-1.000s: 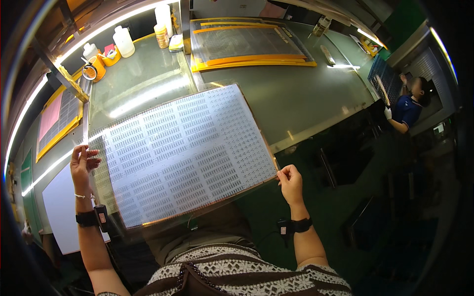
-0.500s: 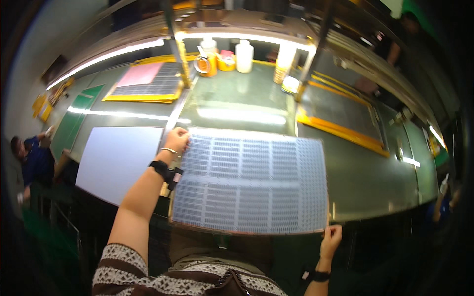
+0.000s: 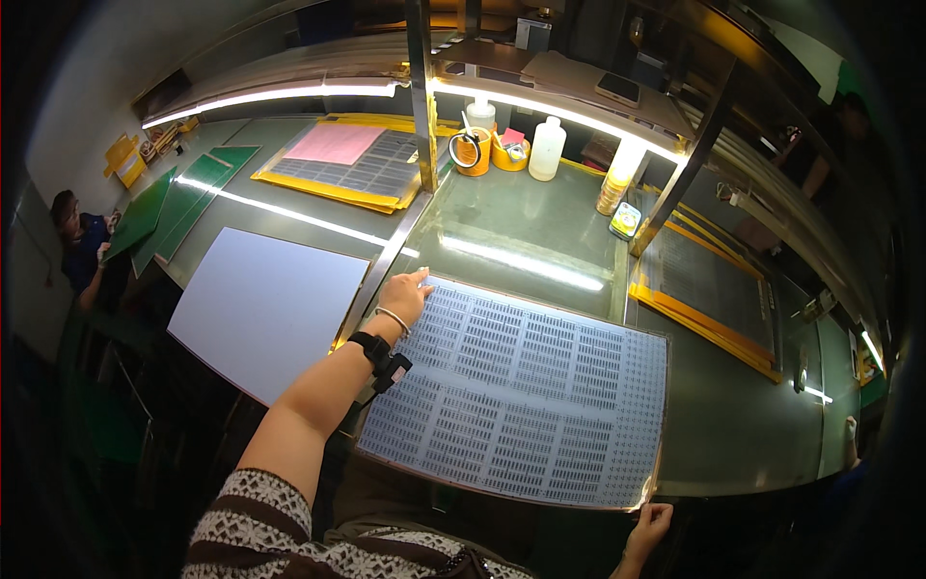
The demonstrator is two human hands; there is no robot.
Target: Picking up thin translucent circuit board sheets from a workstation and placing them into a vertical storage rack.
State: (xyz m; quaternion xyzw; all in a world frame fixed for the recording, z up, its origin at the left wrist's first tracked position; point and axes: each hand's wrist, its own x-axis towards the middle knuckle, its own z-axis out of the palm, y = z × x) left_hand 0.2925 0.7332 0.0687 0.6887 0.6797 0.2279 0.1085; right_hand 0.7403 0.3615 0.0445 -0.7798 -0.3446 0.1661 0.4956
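A large thin rectangular patterned panel (image 3: 511, 396), bluish white with blocks of small dark marks in rows, lies over the near edge of the bench. My left hand (image 3: 405, 295) pinches its far left corner, with a bracelet and a dark strap around the wrist. At its near right corner, my right hand (image 3: 653, 526) has its fingers closed on the edge. To the left, beyond a metal strip, rests a plain pale sheet (image 3: 270, 304) that neither hand touches.
Along the back of the bench stand a white bottle (image 3: 547, 150), orange tape rolls (image 3: 472, 152) and a stack of rolls (image 3: 617, 183). Yellow-edged frames lie at the left (image 3: 376, 188) and right (image 3: 709, 289). Metal posts (image 3: 422, 96) carry shelving. At far left, a person (image 3: 82, 241) handles green boards (image 3: 193, 207).
My view has turned, so the bench and panel appear shifted right and more slanted. Both hands remain at the panel's corners. At far left, a green board now appears in the other person's hands.
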